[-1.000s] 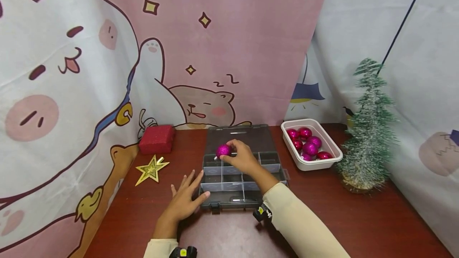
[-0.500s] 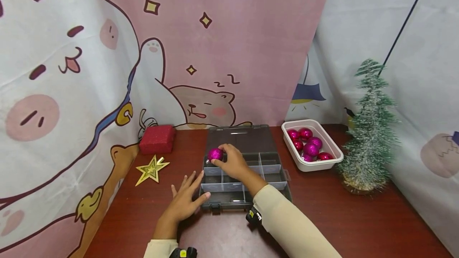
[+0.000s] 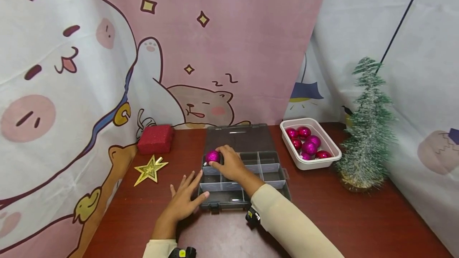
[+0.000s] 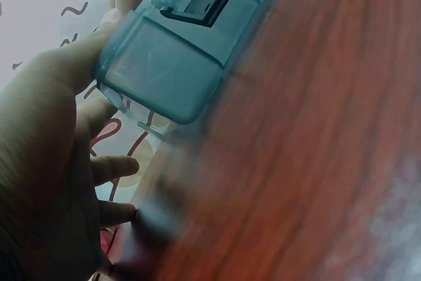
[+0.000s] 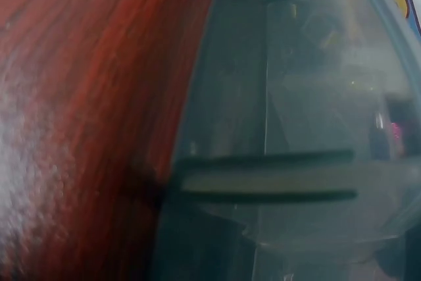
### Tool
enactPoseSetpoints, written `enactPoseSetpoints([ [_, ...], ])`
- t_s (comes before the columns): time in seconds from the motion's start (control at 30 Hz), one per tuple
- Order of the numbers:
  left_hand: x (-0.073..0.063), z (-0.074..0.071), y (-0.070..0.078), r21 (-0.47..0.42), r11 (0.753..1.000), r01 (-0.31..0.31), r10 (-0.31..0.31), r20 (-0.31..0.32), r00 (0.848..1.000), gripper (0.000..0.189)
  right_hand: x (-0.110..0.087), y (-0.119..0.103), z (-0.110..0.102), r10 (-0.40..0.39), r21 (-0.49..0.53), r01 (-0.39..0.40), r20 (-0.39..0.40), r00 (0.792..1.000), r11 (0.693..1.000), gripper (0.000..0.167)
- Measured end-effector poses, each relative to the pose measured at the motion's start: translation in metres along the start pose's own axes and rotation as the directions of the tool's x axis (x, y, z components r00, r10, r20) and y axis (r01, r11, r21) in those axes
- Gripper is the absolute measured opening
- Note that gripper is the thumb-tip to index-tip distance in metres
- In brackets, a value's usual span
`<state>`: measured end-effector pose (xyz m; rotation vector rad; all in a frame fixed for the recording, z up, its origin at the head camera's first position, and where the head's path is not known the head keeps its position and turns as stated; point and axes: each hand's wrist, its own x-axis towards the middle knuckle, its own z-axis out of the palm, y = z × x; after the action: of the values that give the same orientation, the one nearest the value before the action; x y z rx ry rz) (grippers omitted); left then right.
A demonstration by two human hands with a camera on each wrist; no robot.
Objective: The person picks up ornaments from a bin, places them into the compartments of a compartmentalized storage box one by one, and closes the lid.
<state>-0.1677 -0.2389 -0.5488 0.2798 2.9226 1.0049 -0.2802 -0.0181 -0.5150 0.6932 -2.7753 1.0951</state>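
Note:
My right hand (image 3: 231,165) pinches a glittery magenta Christmas bauble (image 3: 212,157) between thumb and fingers. The bauble sits over the back-left compartment of a dark see-through divided box (image 3: 229,196), whose lid (image 3: 240,138) lies open toward the wall. At the box's left front corner, my left hand (image 3: 183,200) rests with fingers spread and straight. In the left wrist view its thumb touches the side of the box (image 4: 164,77), near the front latch (image 4: 200,1). The right wrist view shows mostly the box wall (image 5: 230,97) close up; the fingers there are out of sight.
A white tub (image 3: 312,166) with several red and magenta baubles (image 3: 309,147) stands at the right, beside a frosted small Christmas tree (image 3: 367,142). A gold star (image 3: 150,169) and a red glittery block (image 3: 155,139) lie at the left. A printed curtain (image 3: 265,51) hangs behind.
My right hand has carried the bauble left and slightly down, from above the box's back row to its back-left compartment. The left hand has stayed at the box's corner.

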Motion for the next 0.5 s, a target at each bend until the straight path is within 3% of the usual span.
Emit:
enactPoseSetpoints([
  [0.23, -0.0005, 0.0007, -0.0009, -0.009, 1.0, -0.003, 0.003, -0.002, 1.0, 0.083, -0.0005, -0.0006, 0.0017, -0.033, -0.125, 0.039, 0.048, 0.998, 0.991, 0.057],
  [0.5, -0.0006, 0.0014, -0.0021, -0.009, 1.0, -0.006, 0.006, -0.003, 1.0, 0.083, 0.0001, -0.0001, 0.0037, -0.044, -0.19, 0.054, 0.059, 0.997, 0.98, 0.051],
])
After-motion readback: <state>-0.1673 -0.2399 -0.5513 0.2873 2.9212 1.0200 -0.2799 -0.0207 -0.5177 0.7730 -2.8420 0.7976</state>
